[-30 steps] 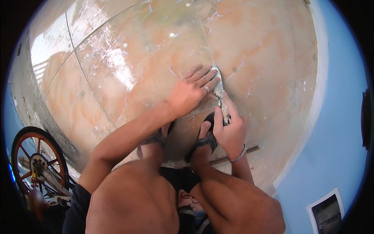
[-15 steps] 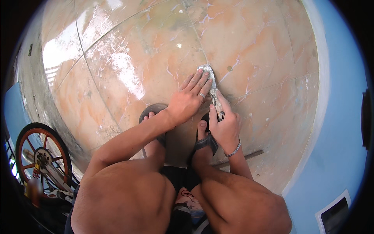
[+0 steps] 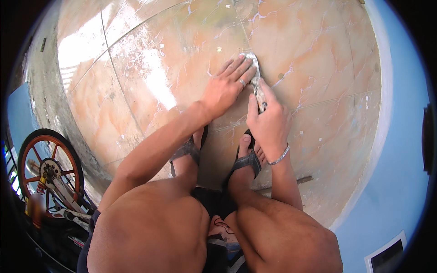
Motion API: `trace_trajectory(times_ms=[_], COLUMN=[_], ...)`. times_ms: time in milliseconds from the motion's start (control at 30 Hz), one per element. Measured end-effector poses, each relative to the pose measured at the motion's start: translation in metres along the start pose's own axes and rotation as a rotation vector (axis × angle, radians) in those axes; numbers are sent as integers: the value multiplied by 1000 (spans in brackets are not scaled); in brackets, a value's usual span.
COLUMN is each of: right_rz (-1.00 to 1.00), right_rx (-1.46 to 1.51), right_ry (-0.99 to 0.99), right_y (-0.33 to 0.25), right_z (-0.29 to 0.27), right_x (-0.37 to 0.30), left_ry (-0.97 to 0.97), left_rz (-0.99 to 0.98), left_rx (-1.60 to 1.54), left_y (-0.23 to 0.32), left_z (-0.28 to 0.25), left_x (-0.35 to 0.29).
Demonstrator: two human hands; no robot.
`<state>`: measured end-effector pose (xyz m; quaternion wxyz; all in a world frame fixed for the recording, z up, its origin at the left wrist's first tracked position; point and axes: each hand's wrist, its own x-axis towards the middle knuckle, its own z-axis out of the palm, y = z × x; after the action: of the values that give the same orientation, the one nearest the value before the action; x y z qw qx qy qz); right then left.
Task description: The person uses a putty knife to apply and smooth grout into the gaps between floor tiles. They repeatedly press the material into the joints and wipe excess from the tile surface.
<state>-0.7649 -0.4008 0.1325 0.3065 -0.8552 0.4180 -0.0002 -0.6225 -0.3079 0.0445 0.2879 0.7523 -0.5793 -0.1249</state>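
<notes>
A metal scraper point(image 3: 256, 73) lies low against the marbled tile floor point(image 3: 182, 41), its blade pointing away from me along a joint between tiles. My right hand point(image 3: 269, 111) is closed round its rough, whitish-crusted handle, with the index finger stretched along it. Over the blade lies my left hand point(image 3: 227, 86), fingers straight and flat, pressing on the metal from above. The fingertips reach near the blade's far end and hide part of it. Both hands are just beyond my sandalled feet point(image 3: 246, 154).
A pale blue wall point(image 3: 403, 145) curves along the right. A wheel with orange spokes point(image 3: 50, 170) stands at the lower left beside a rough concrete strip point(image 3: 48, 73). A narrow dark strip point(image 3: 300, 179) lies on the floor by my right forearm. Sunlight glares off tiles at the upper left.
Both hands and the scraper have moved farther from me and slightly right, along the tile joint. The floor and walls have shifted a little in view, and my left foot sits differently.
</notes>
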Motion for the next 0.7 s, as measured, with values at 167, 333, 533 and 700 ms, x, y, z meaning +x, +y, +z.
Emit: trace_trajectory(times_ms=[167,333,533,700], right_rz=[13,-78,-43,-186], right_rx=[-99,-66,-89,106], right_ry=[-73,-27,-49,110], right_y=[-2,-8,-9,-10], right_z=[-5,-11,-4,-5], right_x=[12,14,24,25], left_ry=[-101,71,34,104], left_rz=[-3,26,22,6], left_rx=[36,9,58,-15], left_y=[-5,-11,-23,-26], left_z=[2,5,11,-6], left_x=[8,4,9,19])
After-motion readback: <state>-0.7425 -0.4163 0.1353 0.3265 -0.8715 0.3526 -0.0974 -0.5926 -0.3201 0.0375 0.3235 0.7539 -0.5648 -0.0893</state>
